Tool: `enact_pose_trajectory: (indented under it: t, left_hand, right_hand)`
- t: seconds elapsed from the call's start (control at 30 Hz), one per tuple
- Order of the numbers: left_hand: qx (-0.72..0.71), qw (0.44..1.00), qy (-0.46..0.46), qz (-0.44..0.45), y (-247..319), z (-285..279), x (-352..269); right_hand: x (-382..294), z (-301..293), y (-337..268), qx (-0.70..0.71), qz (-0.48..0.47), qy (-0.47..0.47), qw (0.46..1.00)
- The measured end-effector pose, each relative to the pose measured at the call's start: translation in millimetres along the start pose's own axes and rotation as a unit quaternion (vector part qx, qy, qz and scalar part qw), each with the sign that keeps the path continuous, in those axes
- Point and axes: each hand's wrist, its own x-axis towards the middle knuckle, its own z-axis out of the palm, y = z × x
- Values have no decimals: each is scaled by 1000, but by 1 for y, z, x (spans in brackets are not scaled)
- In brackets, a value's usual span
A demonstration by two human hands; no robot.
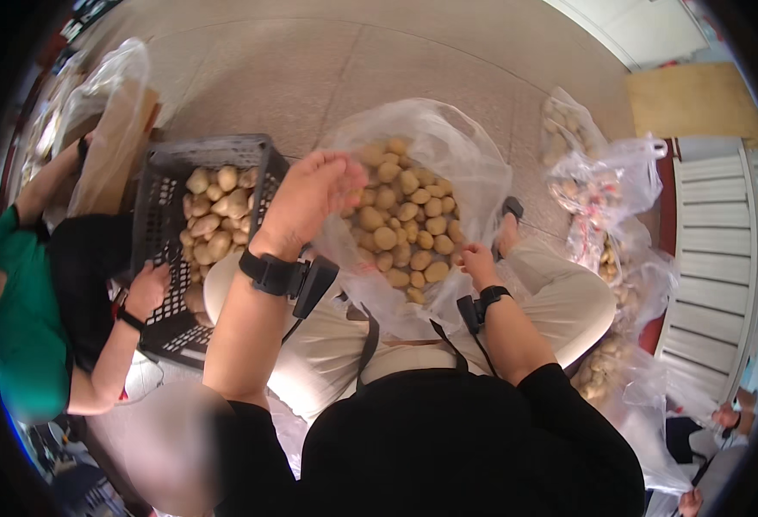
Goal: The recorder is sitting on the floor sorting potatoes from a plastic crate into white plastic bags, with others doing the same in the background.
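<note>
Between my legs stands a clear plastic bag [418,116], its mouth spread wide around many small yellow-brown potatoes [408,211]. Above the left side of the bag is my left hand [311,197], fingers bent and slightly blurred; whether a potato is in them cannot be told. My right hand [479,262] is at the bag's right side, its fingers closed on the plastic. Close by on the left, a black perforated plastic crate [159,245] holds larger, paler potatoes [217,207].
A co-worker in a green shirt [24,323] sits at the left, one hand [148,289] at the crate. Behind is a cardboard box [117,148] with plastic over it. Filled plastic bags [605,181] line the right beside a white slatted panel [708,258]. Another person's hand [726,415] shows lower right.
</note>
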Motion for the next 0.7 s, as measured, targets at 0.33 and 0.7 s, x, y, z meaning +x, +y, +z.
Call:
enact_pose_trajectory:
  t: [0.33, 0.7]
  left_hand:
    - [17, 1000, 18, 3, 0, 17, 28]
    - [-36, 997, 69, 4, 2, 8, 33]
  right_hand:
    - [31, 13, 55, -86, 42, -58, 994]
    - [11, 128, -28, -291, -319, -98, 897]
